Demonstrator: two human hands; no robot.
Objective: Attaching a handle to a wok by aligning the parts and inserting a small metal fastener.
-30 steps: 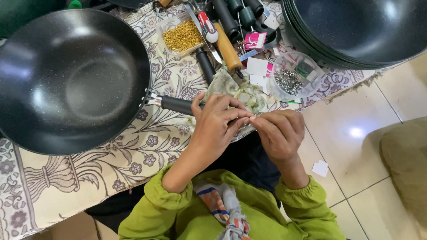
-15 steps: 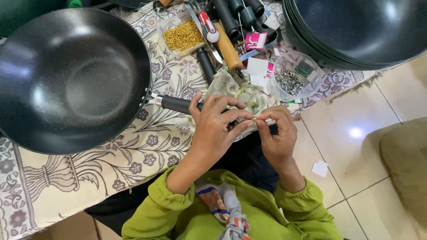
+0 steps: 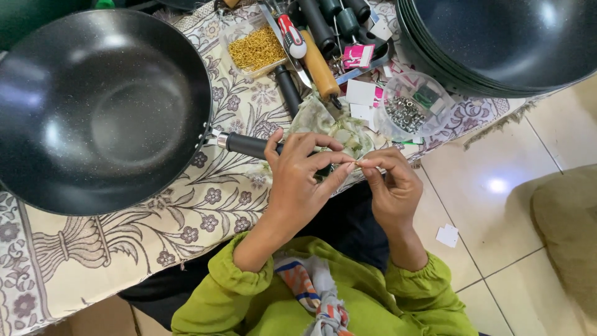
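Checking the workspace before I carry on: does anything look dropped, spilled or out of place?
One thing: a small white paper scrap lies on the tiled floor right of the right hand, off the table, as if dropped. The brass-coloured bits and silver bits stay inside their containers.

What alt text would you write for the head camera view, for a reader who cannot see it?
Seen from above, a person's left hand and right hand meet fingertip to fingertip, pinching something too small to identify, above a black wok handle. The dark wok sits on a floral tablecloth, beside a tub of small gold pieces and stacked pans.
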